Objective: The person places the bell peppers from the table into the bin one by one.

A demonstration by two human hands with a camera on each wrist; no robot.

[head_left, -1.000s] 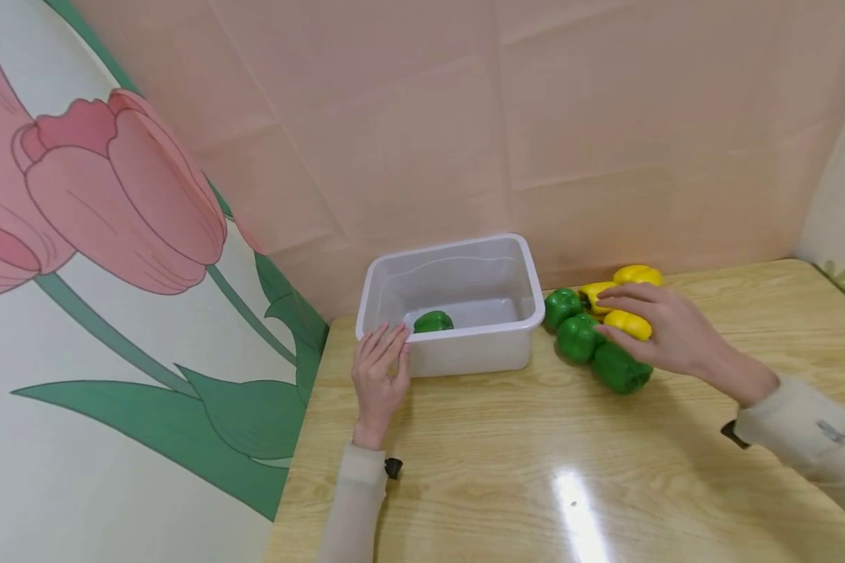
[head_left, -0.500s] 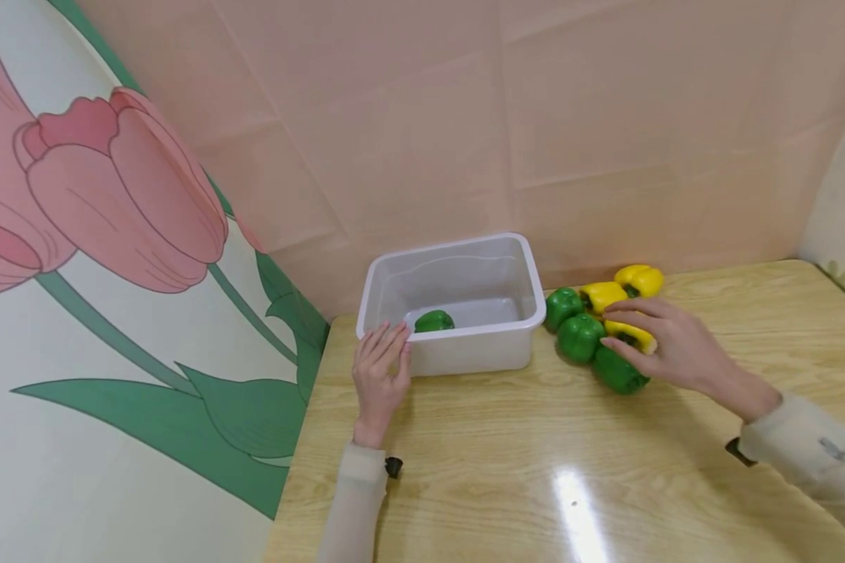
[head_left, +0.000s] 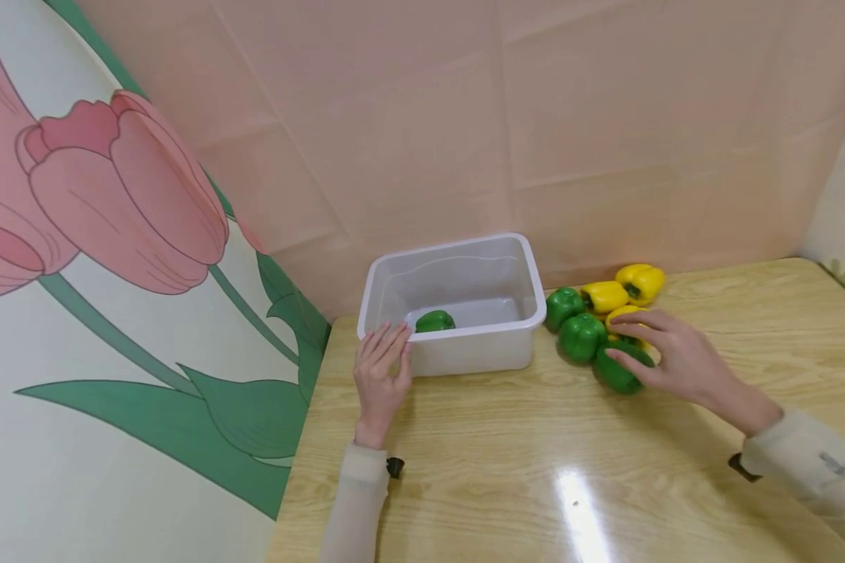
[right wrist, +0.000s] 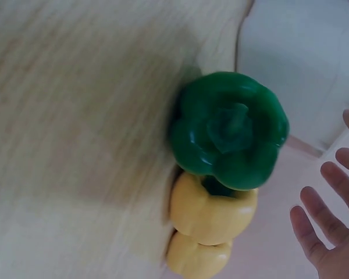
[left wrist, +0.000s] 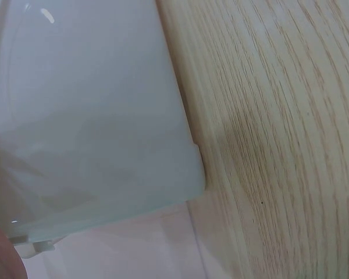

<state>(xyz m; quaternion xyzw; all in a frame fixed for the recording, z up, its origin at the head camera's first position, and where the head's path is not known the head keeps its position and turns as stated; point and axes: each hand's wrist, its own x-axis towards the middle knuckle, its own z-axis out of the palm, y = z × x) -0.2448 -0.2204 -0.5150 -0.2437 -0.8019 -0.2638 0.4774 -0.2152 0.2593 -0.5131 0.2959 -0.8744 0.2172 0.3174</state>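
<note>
My left hand [head_left: 381,375] rests on the front left rim of a pale grey plastic bin [head_left: 464,356], its fingers lying over the edge. Inside the bin lies one green bell pepper [head_left: 435,320]. My right hand [head_left: 682,360] hovers with parted fingers over the nearest green bell pepper [head_left: 615,374] of a cluster on the table. A yellow bell pepper [head_left: 622,315] sits just behind, partly hidden by the fingers. In the right wrist view the fingers [right wrist: 323,215] are spread and apart from the green pepper [right wrist: 230,131]. The left wrist view shows mostly the bin's outer wall [left wrist: 99,116].
Two more green peppers, one at the back [head_left: 564,309] and one in the middle [head_left: 581,338], lie beside the bin. Behind them are two yellow peppers, a left one [head_left: 605,297] and a right one [head_left: 642,283]. A pink-draped wall [head_left: 429,133] bounds the wooden table [head_left: 478,469].
My right hand has shifted toward me and slightly right, from over the yellow peppers to the nearest green one. My left hand, the bin and the peppers look unmoved.
</note>
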